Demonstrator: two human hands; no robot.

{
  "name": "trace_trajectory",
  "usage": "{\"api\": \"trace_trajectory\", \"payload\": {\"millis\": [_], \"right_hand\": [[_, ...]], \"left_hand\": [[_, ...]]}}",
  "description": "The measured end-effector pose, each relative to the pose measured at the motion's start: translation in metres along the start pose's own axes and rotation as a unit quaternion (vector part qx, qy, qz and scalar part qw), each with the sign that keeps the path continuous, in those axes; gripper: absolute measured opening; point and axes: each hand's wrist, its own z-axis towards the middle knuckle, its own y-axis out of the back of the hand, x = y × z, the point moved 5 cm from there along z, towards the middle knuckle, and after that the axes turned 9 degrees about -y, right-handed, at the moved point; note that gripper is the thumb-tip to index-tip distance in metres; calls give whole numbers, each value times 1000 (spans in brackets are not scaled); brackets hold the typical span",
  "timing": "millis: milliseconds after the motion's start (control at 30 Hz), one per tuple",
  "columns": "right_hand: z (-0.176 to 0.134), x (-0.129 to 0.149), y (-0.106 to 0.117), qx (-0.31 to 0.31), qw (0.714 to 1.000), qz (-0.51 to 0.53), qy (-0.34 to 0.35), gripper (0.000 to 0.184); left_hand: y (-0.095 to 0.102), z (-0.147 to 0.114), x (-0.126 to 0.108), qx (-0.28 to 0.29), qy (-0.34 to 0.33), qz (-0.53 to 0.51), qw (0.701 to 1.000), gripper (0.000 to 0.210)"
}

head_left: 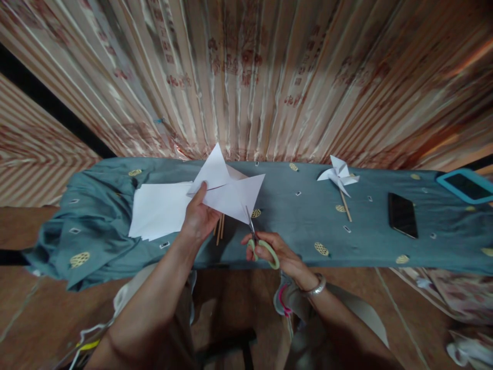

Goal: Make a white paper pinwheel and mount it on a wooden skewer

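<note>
My left hand (200, 218) grips a white paper sheet (229, 192) at its left side, thumb on top. Slits run into the sheet, and its corners spread apart like points. In my right hand (273, 249) are scissors (252, 228) with pale green handles, my fingers through the loops. Their blades point up at the sheet's lower right edge; I cannot tell whether they touch it. Several thin wooden sticks (219, 231) lie partly hidden under the sheet. To the left, a stack of white paper (159, 210) rests on the cloth, partly behind my left hand.
A finished-looking paper pinwheel (339, 177) on a stick lies to the right. Beyond it are a black phone (402, 216) and a blue-framed tablet-like device (468, 185). A grey-green cloth (300, 226) covers the narrow table, with a draped curtain (246, 77) behind.
</note>
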Motion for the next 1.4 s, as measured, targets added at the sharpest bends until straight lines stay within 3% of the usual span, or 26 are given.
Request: {"api": "trace_trajectory", "payload": {"millis": [333,733,1400], "right_hand": [[3,-5,0,8,1000,-10,-3,64],[4,-4,-1,1,1000,14,-6,58],[9,-12,-4,-25,996,54,-66,51]], "left_hand": [[-6,-5,-1,-19,10,-40,999,31],[-5,-4,-3,-22,13,-59,998,31],[-8,-6,-8,-22,-2,-54,998,33]]}}
